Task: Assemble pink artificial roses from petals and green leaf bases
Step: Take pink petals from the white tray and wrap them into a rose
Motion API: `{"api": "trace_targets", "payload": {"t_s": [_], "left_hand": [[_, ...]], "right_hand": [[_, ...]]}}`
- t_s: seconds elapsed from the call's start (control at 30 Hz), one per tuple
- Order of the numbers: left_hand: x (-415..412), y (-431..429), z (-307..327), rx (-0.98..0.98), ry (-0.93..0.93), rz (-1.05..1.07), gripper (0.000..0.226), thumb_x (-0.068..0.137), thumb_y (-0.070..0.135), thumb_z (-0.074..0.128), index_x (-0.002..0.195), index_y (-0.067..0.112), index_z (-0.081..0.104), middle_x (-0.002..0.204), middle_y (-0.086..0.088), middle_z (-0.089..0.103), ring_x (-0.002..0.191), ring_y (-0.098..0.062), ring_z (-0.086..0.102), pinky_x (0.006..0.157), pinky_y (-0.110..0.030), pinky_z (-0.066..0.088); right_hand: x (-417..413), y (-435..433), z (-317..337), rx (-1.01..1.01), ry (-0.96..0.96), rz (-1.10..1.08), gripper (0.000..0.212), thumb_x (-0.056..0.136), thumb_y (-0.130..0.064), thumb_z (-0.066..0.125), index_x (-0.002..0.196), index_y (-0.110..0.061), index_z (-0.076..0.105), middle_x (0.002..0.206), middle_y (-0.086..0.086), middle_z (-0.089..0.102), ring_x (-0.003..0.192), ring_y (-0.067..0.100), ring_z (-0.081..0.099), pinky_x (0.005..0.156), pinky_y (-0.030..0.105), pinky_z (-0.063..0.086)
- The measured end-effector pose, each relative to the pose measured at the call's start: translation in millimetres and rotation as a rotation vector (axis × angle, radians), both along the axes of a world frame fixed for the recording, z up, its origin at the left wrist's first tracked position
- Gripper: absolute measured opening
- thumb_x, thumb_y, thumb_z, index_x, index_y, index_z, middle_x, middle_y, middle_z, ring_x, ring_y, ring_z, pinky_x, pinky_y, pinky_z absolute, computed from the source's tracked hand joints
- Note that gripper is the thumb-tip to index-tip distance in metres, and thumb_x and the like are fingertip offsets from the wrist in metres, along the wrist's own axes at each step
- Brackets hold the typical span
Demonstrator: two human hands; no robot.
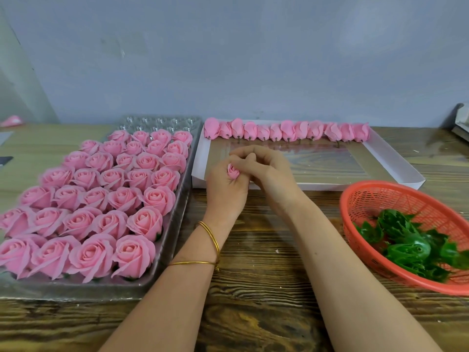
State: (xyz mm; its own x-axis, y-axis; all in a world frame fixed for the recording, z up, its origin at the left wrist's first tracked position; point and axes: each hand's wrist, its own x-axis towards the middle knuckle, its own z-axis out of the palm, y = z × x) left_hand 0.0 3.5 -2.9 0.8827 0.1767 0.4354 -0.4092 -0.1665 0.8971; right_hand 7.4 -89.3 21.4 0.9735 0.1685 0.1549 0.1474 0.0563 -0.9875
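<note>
My left hand [224, 191] grips a small pink rose bud [233, 171] at the middle of the table, most of it hidden in the fist. My right hand [266, 166] lies over it, fingers curled and pinching the bud's top. A row of several pink petal buds [286, 130] lies along the far edge of a white box lid [396, 158]. Green leaf bases [408, 242] sit in a red mesh basket [355, 199] at the right. Several finished pink roses [101, 199] fill a clear plastic tray [175, 224] at the left.
The wooden table [256, 275] runs up to a grey wall. A pink object [11, 121] lies at the far left edge. A grey item [460, 123] sits at the far right. The tray's far cells [157, 121] hold no roses.
</note>
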Motion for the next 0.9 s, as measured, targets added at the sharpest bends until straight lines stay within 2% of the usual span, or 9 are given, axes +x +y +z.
{"api": "trace_targets", "payload": {"t_s": [0.1, 0.2, 0.33, 0.4, 0.5, 0.67, 0.8, 0.9], "left_hand": [[1, -1, -2, -0.007, -0.002, -0.005, 0.016, 0.093, 0.031, 0.059, 0.081, 0.039, 0.066, 0.076, 0.018, 0.069, 0.076, -0.002, 0.066, 0.065, -0.023, 0.054], [2, -1, -2, -0.003, -0.018, -0.007, 0.012, 0.089, 0.036, 0.058, 0.08, 0.039, 0.066, 0.075, 0.023, 0.067, 0.074, 0.002, 0.064, 0.063, -0.016, 0.05], [3, 1, -4, 0.012, -0.013, -0.017, 0.013, 0.089, 0.034, 0.059, 0.084, 0.043, 0.067, 0.084, 0.016, 0.07, 0.083, -0.003, 0.067, 0.071, -0.025, 0.056], [3, 2, -4, 0.01, -0.007, -0.013, 0.012, 0.089, 0.035, 0.059, 0.084, 0.043, 0.066, 0.085, 0.014, 0.07, 0.084, -0.003, 0.067, 0.071, -0.025, 0.056], [2, 2, -4, 0.042, 0.005, 0.007, 0.012, 0.092, 0.03, 0.061, 0.086, 0.04, 0.065, 0.085, 0.01, 0.07, 0.083, -0.003, 0.066, 0.07, -0.021, 0.055], [2, 1, -6, 0.116, 0.051, 0.057, 0.016, 0.094, 0.028, 0.06, 0.08, 0.027, 0.068, 0.077, 0.003, 0.068, 0.075, -0.004, 0.064, 0.066, -0.019, 0.053], [2, 1, -6, 0.094, 0.066, 0.093, 0.027, 0.096, 0.026, 0.059, 0.074, 0.013, 0.067, 0.075, -0.005, 0.067, 0.072, -0.013, 0.063, 0.065, -0.03, 0.05], [1, 0, -4, 0.059, 0.065, 0.077, 0.021, 0.097, 0.022, 0.057, 0.085, 0.012, 0.071, 0.082, -0.003, 0.069, 0.08, -0.012, 0.065, 0.069, -0.027, 0.053]], "right_hand": [[-1, -1, -4, -0.005, 0.007, -0.012, 0.018, 0.088, -0.008, 0.068, 0.105, -0.003, 0.069, 0.091, 0.013, 0.07, 0.092, 0.025, 0.067, 0.079, 0.039, 0.056], [-1, -1, -6, 0.026, 0.015, -0.011, 0.014, 0.087, -0.007, 0.068, 0.101, -0.007, 0.069, 0.088, 0.01, 0.07, 0.088, 0.02, 0.066, 0.082, 0.04, 0.054], [0, 2, -9, 0.039, -0.003, -0.014, 0.011, 0.087, -0.005, 0.068, 0.096, -0.012, 0.07, 0.087, 0.008, 0.07, 0.089, 0.018, 0.067, 0.084, 0.035, 0.055], [0, 4, -10, 0.037, -0.015, -0.019, 0.012, 0.087, -0.005, 0.068, 0.094, -0.013, 0.071, 0.088, 0.008, 0.071, 0.089, 0.017, 0.066, 0.082, 0.032, 0.054], [1, 4, -11, 0.043, -0.01, -0.017, 0.013, 0.087, -0.003, 0.068, 0.099, -0.009, 0.071, 0.093, 0.011, 0.071, 0.091, 0.018, 0.067, 0.086, 0.034, 0.055], [-1, 4, -13, 0.054, 0.007, -0.032, 0.023, 0.086, -0.001, 0.067, 0.109, 0.0, 0.069, 0.102, 0.017, 0.072, 0.095, 0.018, 0.068, 0.086, 0.026, 0.056], [-1, 7, -14, 0.065, 0.012, -0.042, 0.024, 0.086, 0.003, 0.066, 0.11, 0.003, 0.068, 0.104, 0.021, 0.071, 0.093, 0.015, 0.066, 0.087, 0.027, 0.054], [-1, 6, -16, 0.082, 0.013, -0.021, 0.022, 0.088, -0.003, 0.066, 0.109, 0.004, 0.068, 0.096, 0.016, 0.07, 0.093, 0.017, 0.064, 0.085, 0.029, 0.053]]}}
